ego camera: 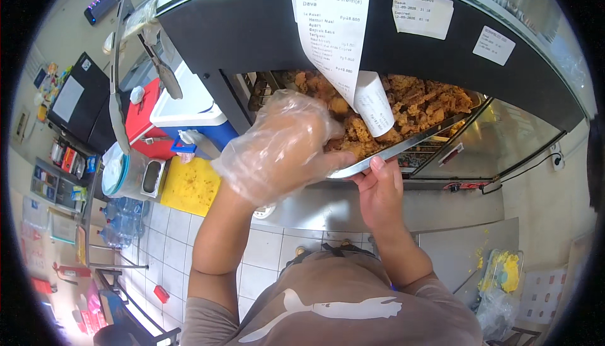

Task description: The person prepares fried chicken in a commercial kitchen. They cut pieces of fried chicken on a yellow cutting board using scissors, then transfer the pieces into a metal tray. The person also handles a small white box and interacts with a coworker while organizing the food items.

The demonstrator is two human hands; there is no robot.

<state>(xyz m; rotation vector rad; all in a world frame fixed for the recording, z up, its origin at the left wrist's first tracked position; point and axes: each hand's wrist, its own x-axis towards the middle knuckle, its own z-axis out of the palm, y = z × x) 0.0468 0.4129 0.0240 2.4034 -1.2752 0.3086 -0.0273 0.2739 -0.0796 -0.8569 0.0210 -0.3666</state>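
My left hand (283, 150), in a clear plastic glove, reaches into a metal tray (411, 142) heaped with fried chicken pieces (420, 100). Its thumb and fingers are at the pieces near the tray's front left; whether they grip one is hard to tell. Bare, my right hand (380, 180) holds the tray's front rim from below, thumb on the edge. The tray sticks out of the opening of a black heated display cabinet (255, 38). A long printed receipt (331, 29) hangs from the cabinet top, its curled end over the chicken.
Metal tongs (115, 86) hang at the cabinet's left corner. Beyond stand a blue-and-white cool box (189, 109), a yellow cutting board (189, 185) with crumbs and a small steel pan (152, 178). Lower right, a container of yellow food (508, 270) sits on a steel counter (463, 246).
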